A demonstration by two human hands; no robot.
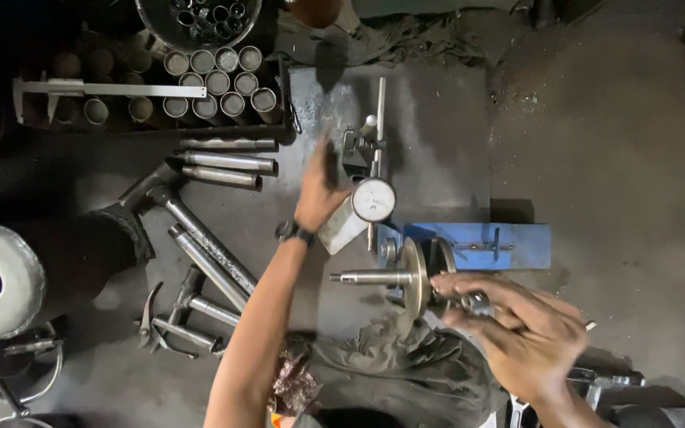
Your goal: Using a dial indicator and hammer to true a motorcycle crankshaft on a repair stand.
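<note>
bare floor (620, 158) right, steel rods (227, 162) crowding left

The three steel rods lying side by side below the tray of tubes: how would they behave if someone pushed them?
The steel rods look round and smooth, so they would probably roll if pushed sideways. They appear solid metal, likely stiff and heavy for their size. The dark bench looks greasy, so they may be slippery.

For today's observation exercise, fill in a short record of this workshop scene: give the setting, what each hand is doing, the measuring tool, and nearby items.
Setting: dark metal workbench, seen from above
Left hand: raised beside the dial gauge stand, grip open
Right hand: fingers closed on the end of a shaft with disc
Measuring tool: round white dial gauge above the shaft
Support: blue fixture carries the shaft
Nearby: steel rods, tray of tubes, caliper, rag
</note>
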